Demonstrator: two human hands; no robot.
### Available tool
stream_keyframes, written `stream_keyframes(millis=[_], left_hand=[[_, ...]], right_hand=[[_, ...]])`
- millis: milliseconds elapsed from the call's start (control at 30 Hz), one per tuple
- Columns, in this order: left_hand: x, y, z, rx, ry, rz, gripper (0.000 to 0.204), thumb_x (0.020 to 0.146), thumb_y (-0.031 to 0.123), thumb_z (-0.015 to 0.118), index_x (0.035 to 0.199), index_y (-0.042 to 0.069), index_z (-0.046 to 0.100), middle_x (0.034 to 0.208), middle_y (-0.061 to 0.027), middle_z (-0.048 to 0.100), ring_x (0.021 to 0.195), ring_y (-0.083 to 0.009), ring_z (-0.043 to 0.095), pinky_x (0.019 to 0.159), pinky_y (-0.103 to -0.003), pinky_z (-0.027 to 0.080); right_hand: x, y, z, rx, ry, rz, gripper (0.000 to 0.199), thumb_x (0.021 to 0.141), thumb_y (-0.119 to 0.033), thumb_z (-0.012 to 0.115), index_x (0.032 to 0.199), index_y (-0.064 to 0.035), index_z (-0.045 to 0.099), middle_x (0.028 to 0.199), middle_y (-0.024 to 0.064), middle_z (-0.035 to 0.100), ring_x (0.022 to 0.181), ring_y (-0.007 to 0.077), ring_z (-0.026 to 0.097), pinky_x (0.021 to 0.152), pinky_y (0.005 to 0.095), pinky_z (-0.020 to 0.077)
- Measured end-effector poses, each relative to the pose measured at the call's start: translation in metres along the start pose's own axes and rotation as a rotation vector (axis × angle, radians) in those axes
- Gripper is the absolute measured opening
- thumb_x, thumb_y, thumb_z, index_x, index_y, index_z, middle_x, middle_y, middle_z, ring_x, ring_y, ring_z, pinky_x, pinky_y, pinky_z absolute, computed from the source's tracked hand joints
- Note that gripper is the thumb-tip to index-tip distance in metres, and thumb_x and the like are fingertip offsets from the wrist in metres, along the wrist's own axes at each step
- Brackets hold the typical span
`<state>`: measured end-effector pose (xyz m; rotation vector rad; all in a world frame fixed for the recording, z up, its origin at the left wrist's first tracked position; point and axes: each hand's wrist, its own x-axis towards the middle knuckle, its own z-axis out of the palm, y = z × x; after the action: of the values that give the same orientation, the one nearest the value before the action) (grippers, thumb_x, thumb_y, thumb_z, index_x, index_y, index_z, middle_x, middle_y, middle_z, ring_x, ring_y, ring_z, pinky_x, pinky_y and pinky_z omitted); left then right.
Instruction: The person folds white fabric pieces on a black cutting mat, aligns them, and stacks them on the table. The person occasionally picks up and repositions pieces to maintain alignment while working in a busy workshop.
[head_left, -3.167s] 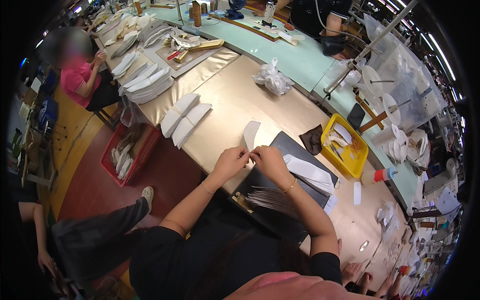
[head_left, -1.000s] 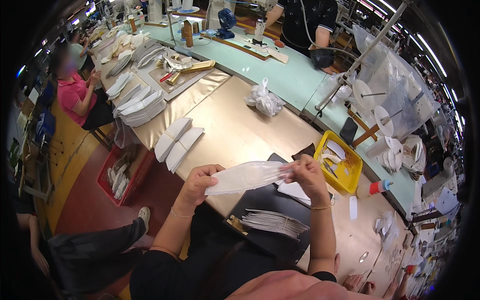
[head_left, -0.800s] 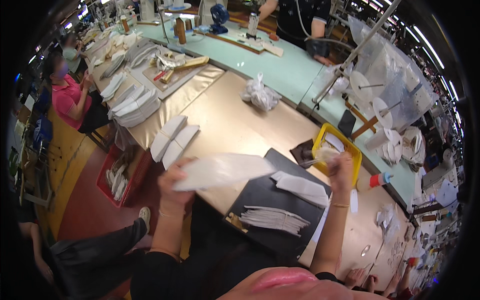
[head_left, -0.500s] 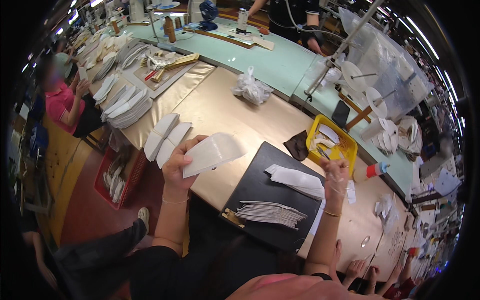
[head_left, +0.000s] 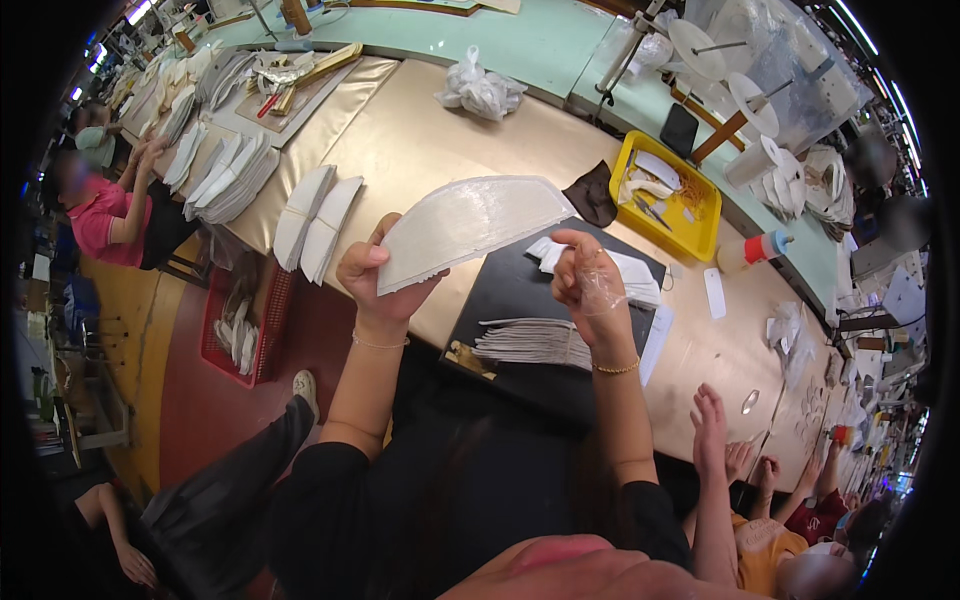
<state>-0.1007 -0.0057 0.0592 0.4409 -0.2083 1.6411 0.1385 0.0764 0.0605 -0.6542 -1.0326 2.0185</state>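
Note:
My left hand (head_left: 385,265) is closed on the left end of a curved white fabric panel (head_left: 475,228), thumb on top. The panel is tilted up above the table, its straight edge frayed. Near its right end is my right hand (head_left: 592,283), apart from the panel, fingers curled in; a crinkled clear film covers part of that hand. Whether anything is pinched in the fingertips is hidden. Below lies a black board (head_left: 480,300) with a tied bundle of white pieces (head_left: 530,342) and white folded pieces (head_left: 635,275), partly behind my right hand.
A yellow tray (head_left: 705,240) holds thread snips (head_left: 652,215), white scraps and thread. Beside it stand a glue bottle (head_left: 755,250) and a dark cloth (head_left: 592,195). White stacks (head_left: 315,225) lie left; a red basket (head_left: 265,350) is below. Co-workers' hands (head_left: 710,420) are at lower right.
The view has shifted downward. My left hand has turned the panel so its broad face shows. My right hand has moved left from beside the yellow tray toward the panel.

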Motion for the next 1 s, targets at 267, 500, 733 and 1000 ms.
stream_keyframes(millis=[267, 500, 733, 1000], left_hand=[[-0.004, -0.017, -0.002, -0.006, 0.063, -0.094, 0.026, 0.076, 0.015, 0.051, 0.095, -0.002, 0.057, 0.101, -0.0226, 0.064, 0.095, -0.0366, 0.064, 0.087, -0.049, 0.052], [0.03, -0.08, 0.038, 0.347, 0.023, -0.377, 0.059, 0.068, 0.024, 0.058, 0.116, -0.01, 0.058, 0.121, -0.0224, 0.059, 0.106, -0.0296, 0.061, 0.094, -0.038, 0.049], [0.036, -0.166, 0.084, 0.523, -0.292, -0.771, 0.04, 0.065, 0.031, 0.065, 0.084, -0.004, 0.06, 0.124, -0.0221, 0.059, 0.113, -0.0289, 0.053, 0.105, -0.035, 0.032], [0.032, -0.102, 0.036, 0.295, 0.034, -0.435, 0.02, 0.068, 0.019, 0.059, 0.071, 0.004, 0.046, 0.114, -0.0288, 0.059, 0.095, -0.0303, 0.059, 0.091, -0.037, 0.048]], right_hand=[[-0.007, -0.006, 0.014, 0.054, -0.049, -0.061, 0.021, 0.094, -0.025, 0.065, 0.096, -0.0068, 0.054, 0.066, -0.0038, 0.044, 0.048, 0.0037, 0.028, 0.044, 0.0211, 0.023], [-0.015, 0.002, -0.01, 0.147, 0.155, 0.04, 0.014, 0.095, -0.02, 0.063, 0.098, -0.0075, 0.057, 0.069, -0.0028, 0.048, 0.049, 0.0048, 0.034, 0.044, 0.0218, 0.0262], [-0.04, -0.002, -0.034, 0.029, 0.196, -0.018, 0.019, 0.094, -0.022, 0.063, 0.104, -0.0057, 0.059, 0.08, 0.0004, 0.055, 0.051, 0.0037, 0.036, 0.044, 0.0202, 0.0274], [-0.092, -0.013, -0.059, 0.007, 0.344, -0.078, 0.027, 0.094, -0.024, 0.062, 0.111, -0.0037, 0.061, 0.092, 0.004, 0.063, 0.053, 0.0024, 0.038, 0.045, 0.0184, 0.0287]])
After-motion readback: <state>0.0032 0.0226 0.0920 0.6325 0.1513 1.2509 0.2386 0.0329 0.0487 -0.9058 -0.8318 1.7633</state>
